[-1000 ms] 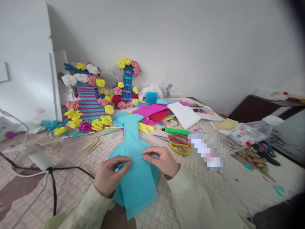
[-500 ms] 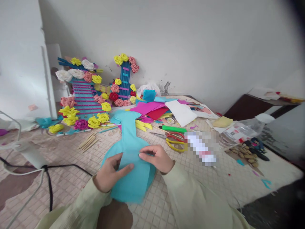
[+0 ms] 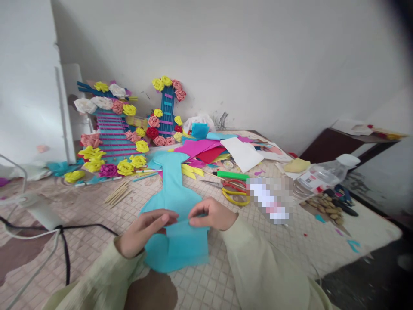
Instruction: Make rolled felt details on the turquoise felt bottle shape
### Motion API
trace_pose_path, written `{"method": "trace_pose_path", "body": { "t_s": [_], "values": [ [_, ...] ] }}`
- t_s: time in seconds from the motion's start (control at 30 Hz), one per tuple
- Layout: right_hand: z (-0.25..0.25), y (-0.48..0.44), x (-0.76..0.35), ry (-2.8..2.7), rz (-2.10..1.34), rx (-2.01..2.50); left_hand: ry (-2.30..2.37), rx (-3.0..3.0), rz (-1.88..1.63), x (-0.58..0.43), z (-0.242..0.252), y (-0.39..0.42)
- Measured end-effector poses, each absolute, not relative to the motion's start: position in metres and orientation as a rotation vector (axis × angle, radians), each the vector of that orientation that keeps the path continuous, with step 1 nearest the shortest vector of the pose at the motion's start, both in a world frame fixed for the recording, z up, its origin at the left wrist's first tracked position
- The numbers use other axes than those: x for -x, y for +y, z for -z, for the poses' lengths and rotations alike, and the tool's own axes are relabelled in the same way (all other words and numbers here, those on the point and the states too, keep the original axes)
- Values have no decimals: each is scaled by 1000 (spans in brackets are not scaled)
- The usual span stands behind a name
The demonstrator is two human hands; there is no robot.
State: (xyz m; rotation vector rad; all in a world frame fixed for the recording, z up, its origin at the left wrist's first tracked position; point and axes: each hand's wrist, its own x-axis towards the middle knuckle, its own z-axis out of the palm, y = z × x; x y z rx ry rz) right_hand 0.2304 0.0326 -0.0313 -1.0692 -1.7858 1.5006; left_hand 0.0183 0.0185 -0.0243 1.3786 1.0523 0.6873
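Observation:
A light-blue sheet of paper [image 3: 190, 245] hangs over the wide lower end of a light-blue guitar-shaped piece [image 3: 172, 176] that lies on the table. My right hand [image 3: 215, 214] pinches the sheet's upper edge near its right end between thumb and fingers. At the upper left part of the same edge, my left hand [image 3: 142, 230] holds the sheet, thumb and fingers closed together. The sheet's lower edge is slightly blurred.
Scissors [image 3: 237, 197], a green-handled tool [image 3: 232, 175] and thin wooden sticks [image 3: 116, 193] lie beyond my hands. Paper-flower guitar shapes [image 3: 111, 133] stand at the back left, coloured paper [image 3: 196, 148] behind. A plastic bottle [image 3: 325, 174] is at right, cables [image 3: 66, 241] at left.
The sheet has shifted slightly right and its lower edge has risen. My left hand's fingers have moved right along the upper edge, closer to my right hand. The view has shifted a little.

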Motion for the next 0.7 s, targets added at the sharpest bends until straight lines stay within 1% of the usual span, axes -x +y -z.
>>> {"method": "trace_pose_path", "body": {
  "t_s": [0.13,0.27,0.37,0.5,0.6,0.7],
  "values": [
    [24,27,-231,-2093,-1577,1081,971,-1440,-512,-30,26,11],
    [24,27,-231,-2130,-1542,1087,995,-1393,-496,-35,31,8],
    [25,30,-232,-2062,-1515,1053,1017,-1287,-525,-31,33,11],
    [28,34,-234,-1785,-1736,864,993,-1047,-622,-25,31,15],
    [33,37,-235,-1611,-1850,916,953,-869,-699,-24,28,15],
    [37,41,-237,-1601,-1850,1001,965,-774,-758,-23,27,15]
  ]
}}
